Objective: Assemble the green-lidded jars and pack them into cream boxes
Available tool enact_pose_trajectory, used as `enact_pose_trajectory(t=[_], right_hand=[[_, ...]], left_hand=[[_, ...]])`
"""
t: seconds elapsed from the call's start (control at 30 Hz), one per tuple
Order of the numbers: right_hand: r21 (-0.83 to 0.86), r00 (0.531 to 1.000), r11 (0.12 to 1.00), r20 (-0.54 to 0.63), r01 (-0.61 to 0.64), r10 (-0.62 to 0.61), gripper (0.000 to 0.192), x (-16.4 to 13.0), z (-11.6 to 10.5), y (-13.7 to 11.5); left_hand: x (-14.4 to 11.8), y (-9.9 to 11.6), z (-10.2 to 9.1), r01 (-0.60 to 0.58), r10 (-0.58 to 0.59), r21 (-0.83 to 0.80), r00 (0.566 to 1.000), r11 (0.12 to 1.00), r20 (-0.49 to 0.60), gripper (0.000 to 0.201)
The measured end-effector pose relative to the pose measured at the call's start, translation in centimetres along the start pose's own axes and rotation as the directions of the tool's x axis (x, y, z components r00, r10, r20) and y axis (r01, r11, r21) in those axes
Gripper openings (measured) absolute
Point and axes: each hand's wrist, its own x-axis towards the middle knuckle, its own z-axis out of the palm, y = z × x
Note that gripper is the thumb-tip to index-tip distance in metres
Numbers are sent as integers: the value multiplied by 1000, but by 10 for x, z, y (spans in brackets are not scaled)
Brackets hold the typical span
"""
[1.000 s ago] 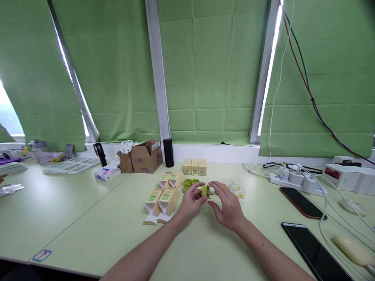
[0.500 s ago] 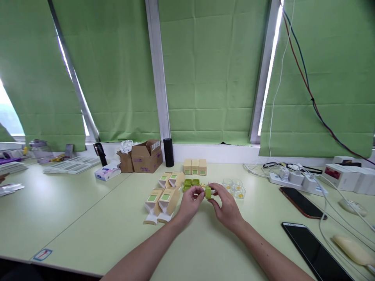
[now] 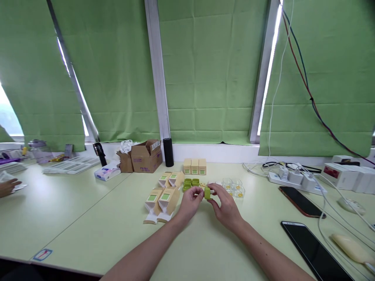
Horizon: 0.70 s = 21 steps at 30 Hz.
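Note:
In the middle of the head view, my right hand [image 3: 227,206] pinches a small green square cup or lid [image 3: 207,192] between thumb and fingers, turned on its side. My left hand [image 3: 191,202] is closed at the fingertips right beside it; whatever is between them is too small to make out. Just behind my left hand stand several more green square cups [image 3: 191,182], partly covered by it. Clear plastic cups [image 3: 236,183] with yellow centres are grouped beyond my right hand. Left of my hands lie open beige boxes [image 3: 165,197] with green labels, flaps unfolded.
Three beige boxes [image 3: 195,166] stand behind the cups. A cardboard box [image 3: 146,158] and a black cylinder [image 3: 168,152] are at the back. Phones [image 3: 303,201], a power strip [image 3: 294,182] and cables occupy the right. Another person's hand [image 3: 8,188] rests at far left.
At the far left, the other person's hand has come further into view with white material by it. My hands and the green piece have hardly moved.

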Motion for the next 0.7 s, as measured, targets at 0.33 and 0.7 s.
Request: enact_pose_trajectory(t=[0.33, 0.7], right_hand=[[35, 1000, 999, -7, -12, 12, 43, 1, 0, -1], [47, 1000, 998, -13, -28, 29, 43, 0, 0, -2]], left_hand=[[2, -3, -1, 8, -8, -2, 1000, 1000, -14, 36], [1, -3, -2, 28, -28, -6, 999, 1000, -21, 35]])
